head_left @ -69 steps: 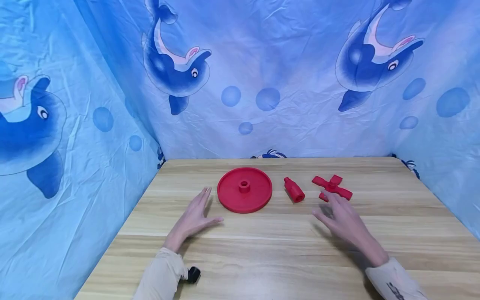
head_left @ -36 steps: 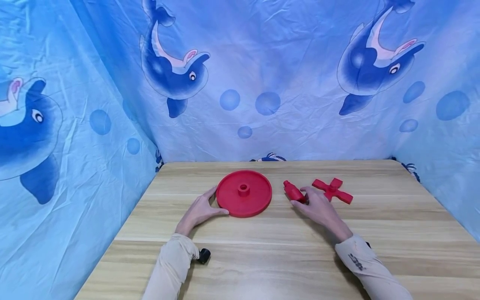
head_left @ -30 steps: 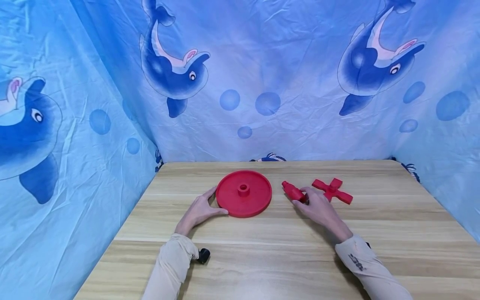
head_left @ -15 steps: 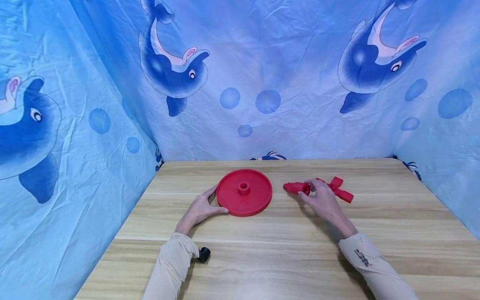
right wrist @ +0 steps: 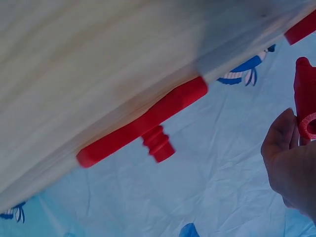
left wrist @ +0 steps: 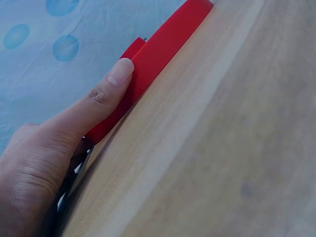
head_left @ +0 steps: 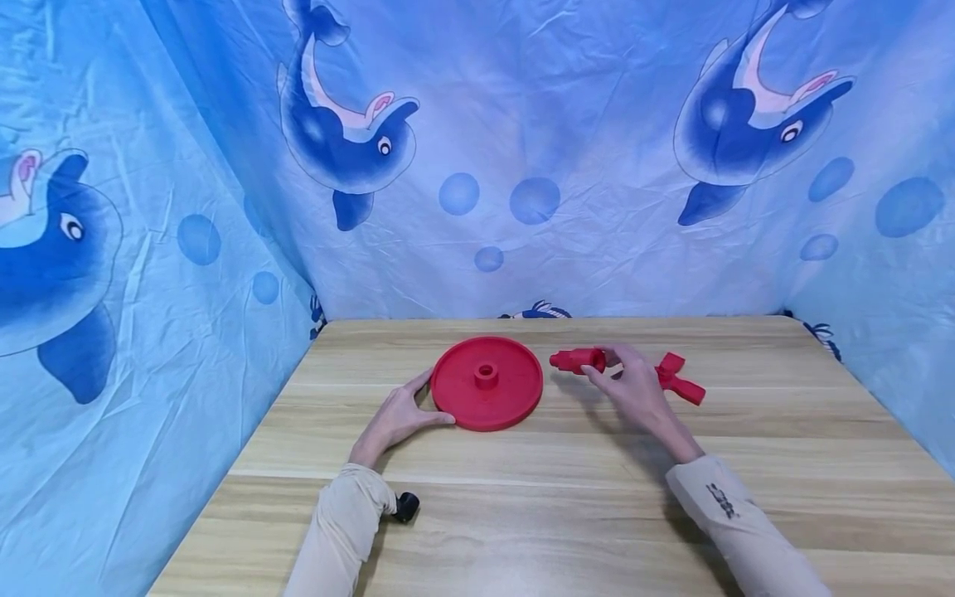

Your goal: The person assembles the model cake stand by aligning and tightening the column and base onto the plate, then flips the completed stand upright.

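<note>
A red round disc (head_left: 457, 396) with a raised rim and a hollow central post (head_left: 487, 378) lies flat on the table. My left hand (head_left: 397, 423) holds its left edge, thumb near the front and fingers farther back. In the left wrist view the thumb (left wrist: 101, 98) presses the disc's side wall (left wrist: 148, 61). My right hand (head_left: 637, 394) pinches a red bottle-shaped piece (head_left: 576, 360) above the table, nearly horizontal. Its narrow tip points left towards the disc, and its hollow wide end faces the right hand. In the right wrist view this piece (right wrist: 305, 91) is partly cut off.
A red four-armed cross piece (head_left: 681, 386) lies behind the right hand, which partly hides it. The right wrist view shows its ridged stem (right wrist: 158, 143) standing up. Blue dolphin-print cloth (head_left: 597, 249) hangs behind the wooden table (head_left: 522, 514).
My right hand has reached the bottle-shaped piece, lifted it, turned its tip leftward and moved it slightly towards the disc. My left hand has come up to the disc's edge and stayed there.
</note>
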Demonstrator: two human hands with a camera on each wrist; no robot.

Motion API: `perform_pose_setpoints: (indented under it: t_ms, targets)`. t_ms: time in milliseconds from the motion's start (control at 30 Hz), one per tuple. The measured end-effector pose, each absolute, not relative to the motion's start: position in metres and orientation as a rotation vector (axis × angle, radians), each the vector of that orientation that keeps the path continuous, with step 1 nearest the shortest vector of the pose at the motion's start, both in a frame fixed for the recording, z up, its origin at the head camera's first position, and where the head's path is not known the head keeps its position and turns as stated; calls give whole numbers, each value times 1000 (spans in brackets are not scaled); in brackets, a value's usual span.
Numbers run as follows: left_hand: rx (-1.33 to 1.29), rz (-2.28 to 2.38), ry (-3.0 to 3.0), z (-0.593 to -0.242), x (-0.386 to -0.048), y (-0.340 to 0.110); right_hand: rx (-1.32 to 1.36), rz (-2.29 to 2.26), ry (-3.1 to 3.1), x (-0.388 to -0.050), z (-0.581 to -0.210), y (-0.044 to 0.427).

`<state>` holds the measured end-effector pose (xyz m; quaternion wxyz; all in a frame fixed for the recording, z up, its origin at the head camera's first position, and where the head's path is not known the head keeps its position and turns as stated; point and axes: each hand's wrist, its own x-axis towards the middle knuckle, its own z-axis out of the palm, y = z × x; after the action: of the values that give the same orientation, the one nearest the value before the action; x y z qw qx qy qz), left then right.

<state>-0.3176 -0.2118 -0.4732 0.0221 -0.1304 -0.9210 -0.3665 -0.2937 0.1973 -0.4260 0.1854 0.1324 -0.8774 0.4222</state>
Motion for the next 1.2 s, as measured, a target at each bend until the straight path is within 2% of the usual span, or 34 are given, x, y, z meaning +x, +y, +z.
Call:
perform_pose_setpoints:
  t_ms: [700,1200]
  targets:
    - [-384,-1144,-2857,-473,-317,-211,598,1214,-2402,-313,-418,138]
    - [-371,-1124,-2864,-473,-317,-211,597,1248,-2462,-314,-415,105]
